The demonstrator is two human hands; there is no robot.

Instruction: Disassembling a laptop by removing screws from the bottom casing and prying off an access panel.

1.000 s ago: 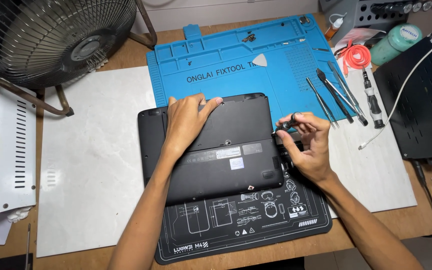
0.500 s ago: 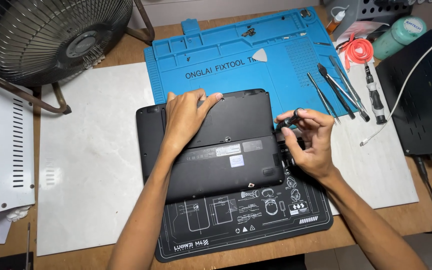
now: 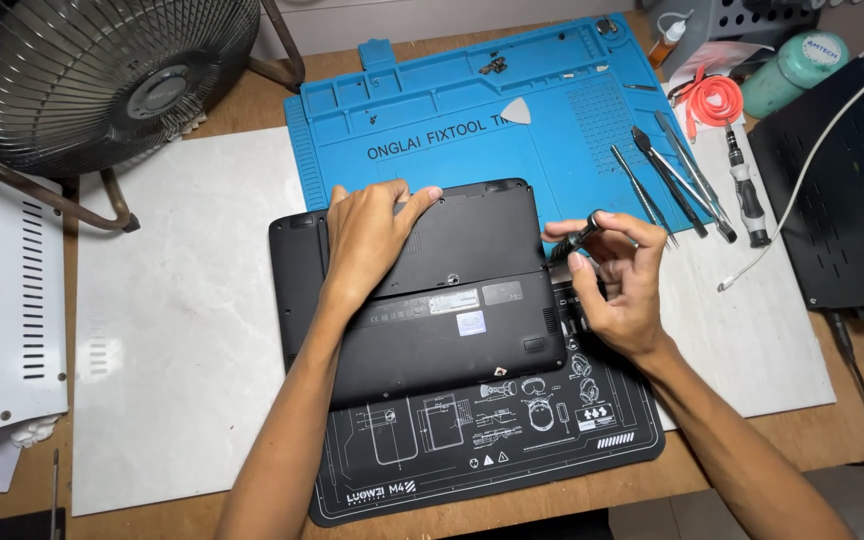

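A black laptop (image 3: pixel 452 310) lies upside down across a black work mat (image 3: pixel 492 450) and a blue repair mat (image 3: pixel 452 110). My left hand (image 3: pixel 372 235) rests flat on its upper left part, fingers spread toward the far edge. My right hand (image 3: pixel 617 285) is at the laptop's right edge, pinching a small black screwdriver (image 3: pixel 577 240) between thumb and fingers, its tip pointing toward the laptop's right side.
Several hand tools (image 3: pixel 682 185) lie on the blue mat's right side, with a white pick (image 3: pixel 518 112) near its middle. A fan (image 3: pixel 92 80) stands at the back left, a white vented panel (image 3: pixel 2 300) at left, a black case (image 3: pixel 852 190) at right.
My right hand has lifted slightly and turned the screwdriver at the laptop's right edge. My left hand stays flat on the laptop.
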